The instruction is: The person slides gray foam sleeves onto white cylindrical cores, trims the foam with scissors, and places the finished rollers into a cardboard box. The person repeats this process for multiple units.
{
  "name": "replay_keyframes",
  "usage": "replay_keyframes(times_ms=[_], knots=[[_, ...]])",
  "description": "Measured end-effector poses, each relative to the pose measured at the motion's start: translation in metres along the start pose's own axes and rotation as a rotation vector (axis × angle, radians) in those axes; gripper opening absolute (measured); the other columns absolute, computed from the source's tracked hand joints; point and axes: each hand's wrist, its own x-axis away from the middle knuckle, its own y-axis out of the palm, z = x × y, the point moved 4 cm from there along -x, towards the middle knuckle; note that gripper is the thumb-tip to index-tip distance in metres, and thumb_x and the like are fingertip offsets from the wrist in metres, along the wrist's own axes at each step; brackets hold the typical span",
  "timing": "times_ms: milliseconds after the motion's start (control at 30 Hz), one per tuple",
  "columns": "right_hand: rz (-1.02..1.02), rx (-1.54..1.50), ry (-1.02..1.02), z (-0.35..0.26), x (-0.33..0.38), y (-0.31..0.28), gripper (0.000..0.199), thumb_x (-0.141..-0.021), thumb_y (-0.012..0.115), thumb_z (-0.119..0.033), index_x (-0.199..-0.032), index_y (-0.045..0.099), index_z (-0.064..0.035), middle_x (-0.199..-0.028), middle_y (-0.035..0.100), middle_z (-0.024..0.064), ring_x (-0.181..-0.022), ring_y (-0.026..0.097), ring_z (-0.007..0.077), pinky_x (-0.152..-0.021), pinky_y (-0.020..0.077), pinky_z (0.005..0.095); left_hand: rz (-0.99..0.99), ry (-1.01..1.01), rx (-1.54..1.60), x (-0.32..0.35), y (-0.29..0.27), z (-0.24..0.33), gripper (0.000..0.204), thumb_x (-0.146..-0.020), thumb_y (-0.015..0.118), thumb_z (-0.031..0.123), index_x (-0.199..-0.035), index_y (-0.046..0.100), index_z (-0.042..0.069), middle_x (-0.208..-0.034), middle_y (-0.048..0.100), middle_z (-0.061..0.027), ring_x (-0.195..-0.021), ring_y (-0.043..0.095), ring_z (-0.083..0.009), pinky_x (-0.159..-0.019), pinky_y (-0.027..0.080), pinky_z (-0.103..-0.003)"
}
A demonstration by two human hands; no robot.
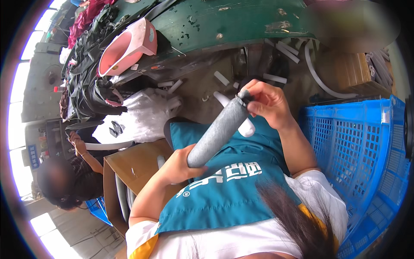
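Note:
A grey, fabric-covered tube [219,130] is held at a slant over my lap, its upper end to the right. My left hand [183,163] is closed round its lower end. At the upper end, my right hand [269,103] pinches the gathered tip of the grey cloth between thumb and fingers. What fills the cover is hidden. Behind the tube, a white foam tube [246,128] lies on my teal apron [233,183], partly covered.
A blue plastic crate [345,142] stands at my right, a cardboard box [129,162] with grey tubes at my left. Beyond are a green table [241,21], a pink plastic scoop-shaped container [129,47] and dark cloth strips [90,73]. A co-worker [82,172] sits far left.

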Motion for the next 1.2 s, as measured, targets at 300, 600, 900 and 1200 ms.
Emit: replay_keyframes(times_ms=[300,600,900,1200], knots=[[-0.069,0.193,0.086,-0.027,-0.010,0.034,0.016,-0.075,0.070,0.011,-0.084,0.064,-0.0010,-0.094,0.059,0.0058,-0.089,0.062,0.0133,-0.075,0.0516,0.0251,0.527,0.461,-0.409,-0.017,-0.016,0.028,0.051,-0.067,0.082,0.019,-0.108,0.057,0.004,-0.089,0.066,-0.0165,-0.081,0.067,-0.0333,-0.071,0.053,-0.038],[-0.117,0.312,0.053,-0.006,0.000,0.074,0.009,-0.082,0.072,-0.003,-0.090,0.069,-0.0013,-0.094,0.064,0.0067,-0.088,0.064,0.0157,-0.077,0.0508,0.0262,0.697,0.619,-0.460,-0.029,-0.006,0.028,0.041,-0.060,0.080,0.010,-0.094,0.058,0.004,-0.082,0.061,-0.0108,-0.070,0.061,-0.0314,-0.060,0.050,-0.039],[-0.052,-0.029,0.625,0.024,0.002,0.088,0.027,-0.082,0.067,0.004,-0.091,0.044,-0.0057,-0.076,0.055,0.0051,-0.069,0.061,0.0100,-0.060,0.0493,0.0232,0.785,0.854,-0.775,-0.025,-0.009,0.028,0.028,-0.060,0.068,0.014,-0.086,0.059,0.011,-0.076,0.055,-0.0035,-0.067,0.056,-0.0210,-0.062,0.045,-0.033],[-0.009,0.421,0.148,0.030,-0.003,0.103,0.028,-0.079,0.066,0.000,-0.074,0.039,-0.0068,-0.056,0.041,0.0016,-0.047,0.042,0.0099,-0.044,0.0325,0.0283,0.745,0.849,-0.576,-0.024,-0.018,0.036,0.028,-0.058,0.067,0.010,-0.083,0.056,0.008,-0.071,0.053,-0.0060,-0.062,0.057,-0.0246,-0.057,0.045,-0.035]])
